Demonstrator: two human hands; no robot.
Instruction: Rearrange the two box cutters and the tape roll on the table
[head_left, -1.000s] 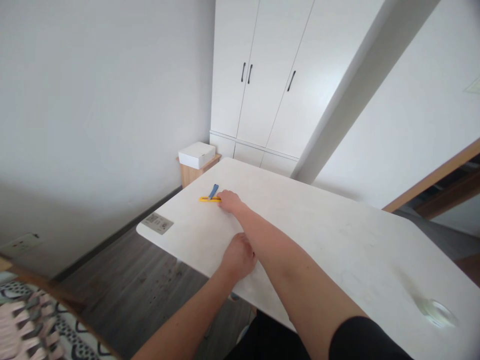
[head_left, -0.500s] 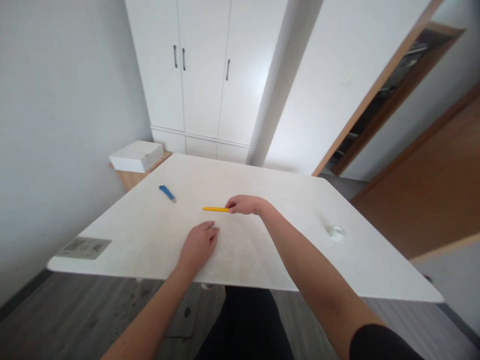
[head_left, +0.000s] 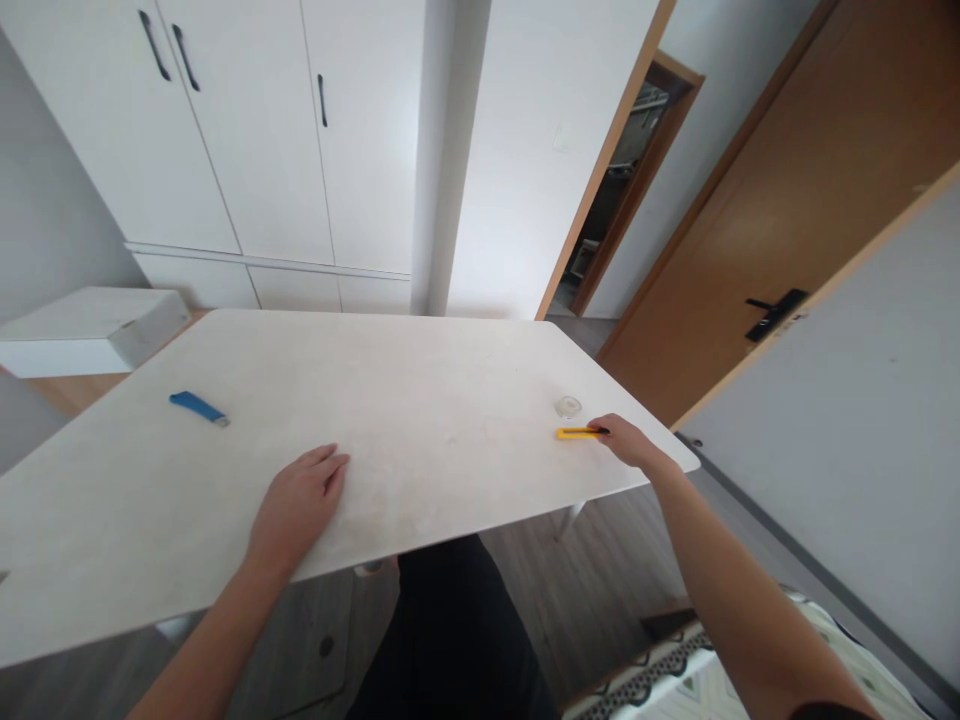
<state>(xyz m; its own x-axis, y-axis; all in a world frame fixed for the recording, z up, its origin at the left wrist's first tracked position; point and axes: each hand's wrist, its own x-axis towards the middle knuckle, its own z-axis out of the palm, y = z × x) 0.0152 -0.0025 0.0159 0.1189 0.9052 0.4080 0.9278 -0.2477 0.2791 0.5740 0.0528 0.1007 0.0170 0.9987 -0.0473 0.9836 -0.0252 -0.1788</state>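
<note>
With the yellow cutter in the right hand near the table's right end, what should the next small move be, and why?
Probably to lay the yellow cutter flat and let go: the right hand holds it by one end, level and low, just on the near side of the clear round object. Whether it already touches the table is hard to tell.

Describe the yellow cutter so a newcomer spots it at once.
On the white table, go to the end nearest the brown door. There the right hand holds the yellow cutter, beside a clear round object. Yellow sets it apart from the far-off blue cutter.
</note>
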